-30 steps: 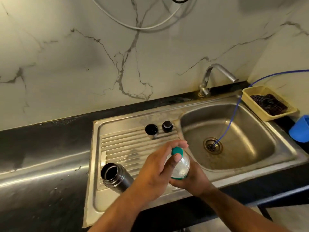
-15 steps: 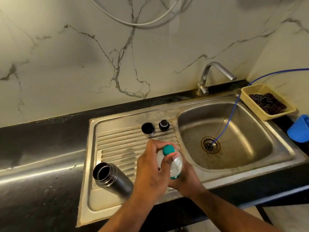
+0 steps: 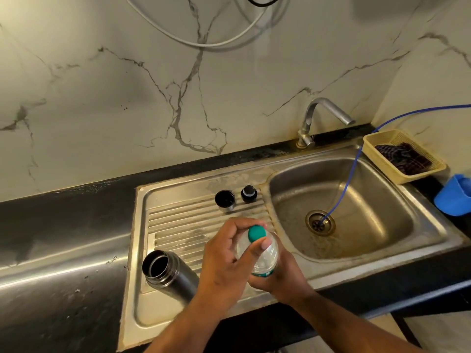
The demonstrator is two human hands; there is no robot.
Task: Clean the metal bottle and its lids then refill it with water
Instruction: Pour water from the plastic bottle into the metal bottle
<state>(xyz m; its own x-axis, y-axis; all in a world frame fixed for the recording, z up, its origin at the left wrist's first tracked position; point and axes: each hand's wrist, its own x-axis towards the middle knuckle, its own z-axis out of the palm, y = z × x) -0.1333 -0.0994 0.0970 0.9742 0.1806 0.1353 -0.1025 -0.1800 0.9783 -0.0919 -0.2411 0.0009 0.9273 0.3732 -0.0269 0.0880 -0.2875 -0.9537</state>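
Note:
The dark metal bottle (image 3: 168,272) stands uncapped on the ribbed drainboard (image 3: 183,220), just left of my hands. Its two lids, a cup lid (image 3: 225,199) and a smaller black stopper (image 3: 249,193), sit at the drainboard's far edge. My right hand (image 3: 279,275) grips the body of a clear plastic water bottle (image 3: 265,253) from below. My left hand (image 3: 226,256) pinches its green cap (image 3: 256,233) between thumb and fingers.
The steel sink basin (image 3: 356,207) lies to the right, with a blue hose (image 3: 353,169) running into its drain and a tap (image 3: 321,118) behind. A yellow basket (image 3: 377,159) with a dark cloth and a blue cup (image 3: 453,197) sit at the far right.
My left hand has closed its fingers around the green cap, from loosely over it. Both hands and the plastic bottle stay over the drainboard's front edge.

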